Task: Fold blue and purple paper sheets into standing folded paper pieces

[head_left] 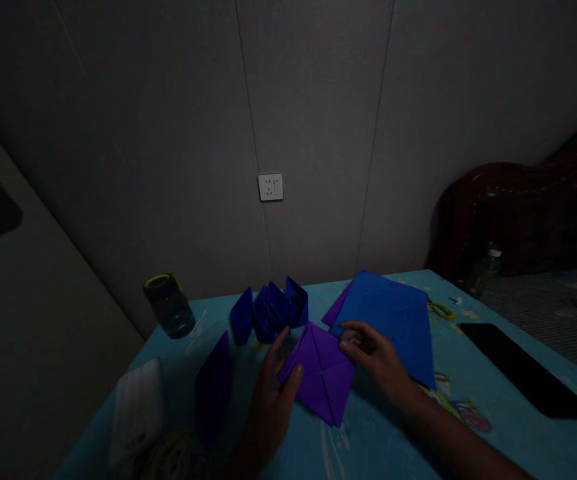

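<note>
A purple folded paper square (321, 373) with creases meeting at its middle is tilted over the table. My left hand (274, 393) grips its left edge, thumb on top. At its right corner, my right hand (368, 350) is closed with the fingertips against the paper's edge. Behind the square stand several dark blue folded paper pieces (271, 310). To the left rests another dark purple folded piece (214, 387). Blue paper sheets (386, 313) lie behind my right hand, with a purple sheet (337, 307) showing from under them.
A dark cup with a yellow-green rim (169, 307) stands at the back left. Nearer is a white pack (137, 407). Yellow-handled scissors (441, 311) and a flat black object (523, 370) lie to the right on the blue patterned tablecloth (368, 447). A wall rises behind.
</note>
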A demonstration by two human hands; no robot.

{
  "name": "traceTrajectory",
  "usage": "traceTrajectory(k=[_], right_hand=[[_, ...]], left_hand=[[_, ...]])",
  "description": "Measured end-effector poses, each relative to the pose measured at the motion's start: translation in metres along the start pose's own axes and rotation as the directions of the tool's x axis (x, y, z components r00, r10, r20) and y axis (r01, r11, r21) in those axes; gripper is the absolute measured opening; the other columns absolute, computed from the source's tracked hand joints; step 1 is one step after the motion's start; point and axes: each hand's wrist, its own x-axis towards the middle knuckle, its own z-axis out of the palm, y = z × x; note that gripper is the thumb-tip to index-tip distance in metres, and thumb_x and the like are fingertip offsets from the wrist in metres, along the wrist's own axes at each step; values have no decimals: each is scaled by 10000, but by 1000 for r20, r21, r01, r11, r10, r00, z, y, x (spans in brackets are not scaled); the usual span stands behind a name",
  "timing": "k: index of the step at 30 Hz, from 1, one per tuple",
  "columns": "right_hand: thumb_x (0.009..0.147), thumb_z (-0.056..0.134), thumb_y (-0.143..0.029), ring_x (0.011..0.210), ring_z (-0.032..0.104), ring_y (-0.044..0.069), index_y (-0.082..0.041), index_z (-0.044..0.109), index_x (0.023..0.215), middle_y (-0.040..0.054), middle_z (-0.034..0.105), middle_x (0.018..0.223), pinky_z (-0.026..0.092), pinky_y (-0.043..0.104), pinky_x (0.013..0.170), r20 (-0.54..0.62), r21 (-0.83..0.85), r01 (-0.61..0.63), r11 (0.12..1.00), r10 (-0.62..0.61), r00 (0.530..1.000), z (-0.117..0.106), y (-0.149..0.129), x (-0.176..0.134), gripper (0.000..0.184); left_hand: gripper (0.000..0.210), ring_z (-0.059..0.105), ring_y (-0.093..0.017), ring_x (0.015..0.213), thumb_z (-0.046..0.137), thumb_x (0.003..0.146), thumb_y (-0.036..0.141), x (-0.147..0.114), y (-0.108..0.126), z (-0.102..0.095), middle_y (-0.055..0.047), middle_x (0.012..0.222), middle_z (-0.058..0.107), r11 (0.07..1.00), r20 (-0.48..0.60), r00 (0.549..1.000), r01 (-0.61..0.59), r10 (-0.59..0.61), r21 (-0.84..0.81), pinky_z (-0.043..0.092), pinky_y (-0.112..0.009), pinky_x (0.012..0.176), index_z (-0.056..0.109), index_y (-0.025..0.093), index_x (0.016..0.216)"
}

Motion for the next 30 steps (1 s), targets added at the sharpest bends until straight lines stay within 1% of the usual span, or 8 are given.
traceTrajectory(k=[3, 7, 11, 16, 19, 22, 25, 30], right_hand=[[659, 825, -585, 684, 643, 181, -172, 763, 974, 57, 730, 780, 505, 290, 606, 0, 36, -79, 996, 79, 997, -2, 1, 2, 523], [649, 825, -590, 681, 672, 199, -171, 787, 952, 76, 770, 815, 530, 316, 620, 43, 63, -158, 985, 156, 987, -5, 4, 3, 519], [747, 762, -568, 796, 701, 231, -195, 785, 1005, 84, 781, 910, 553, 349, 719, 137, -61, -50, 997, 58, 989, -3, 0, -1, 454], [947, 597, -385, 918, 676, 240, -250, 743, 1102, 81, 754, 995, 526, 370, 837, 337, -317, 343, 884, -233, 912, -2, -11, -8, 252], [974, 548, -285, 959, 659, 241, -265, 669, 1201, 87, 731, 1046, 516, 378, 864, 415, -391, 470, 791, -304, 857, -3, -11, -11, 258], [982, 511, -231, 997, 644, 229, -255, 631, 1157, 87, 703, 1058, 514, 368, 884, 418, -353, 487, 799, -331, 846, -2, -8, -14, 214], [983, 509, -259, 1144, 598, 250, -246, 642, 991, 109, 657, 1195, 485, 404, 955, 342, -298, 451, 841, -347, 873, 0, -7, -15, 134], [967, 540, -388, 1354, 448, 304, -230, 656, 794, 93, 429, 1521, 398, 461, 1056, 165, -250, 323, 913, -288, 943, 3, -8, -14, 261]], left_hand=[[783, 725, -257, 1009, 678, 845, 431, -1, 4, 1, -131, 1193, 724, 981, 174, 978, 140, -116, -133, 567, -415, 910, 333, 214, 1513], [590, 732, -276, 953, 749, 776, 450, -2, 4, 7, -132, 1062, 767, 949, 348, 916, 270, -200, -165, 558, -408, 902, 628, 151, 1270], [444, 713, -277, 991, 672, 822, 459, -1, -4, 7, -125, 1095, 757, 981, 189, 967, 185, -173, -49, 551, -417, 918, 698, 149, 1139], [371, 695, -293, 1014, 626, 814, 466, 3, -10, 0, -97, 1051, 766, 962, -128, 991, 58, -24, 269, 560, -410, 894, 740, 183, 1025], [284, 705, -280, 953, 613, 824, 411, 4, -4, -2, -71, 966, 775, 947, -128, 991, -4, 48, 322, 557, -410, 888, 746, 198, 958], [177, 704, -252, 935, 623, 821, 308, 6, 0, -2, -61, 938, 760, 961, -28, 991, -121, 132, 248, 556, -388, 879, 739, 210, 912], [148, 634, -260, 1140, 656, 777, 216, 6, -2, 0, -85, 1177, 695, 961, 23, 977, -212, 212, 175, 492, -412, 1002, 745, 229, 895], [222, 469, -301, 1353, 675, 802, 266, 0, -3, 4, -93, 1476, 484, 986, 38, 988, -151, 149, 71, 408, -424, 1095, 749, 246, 1009]])
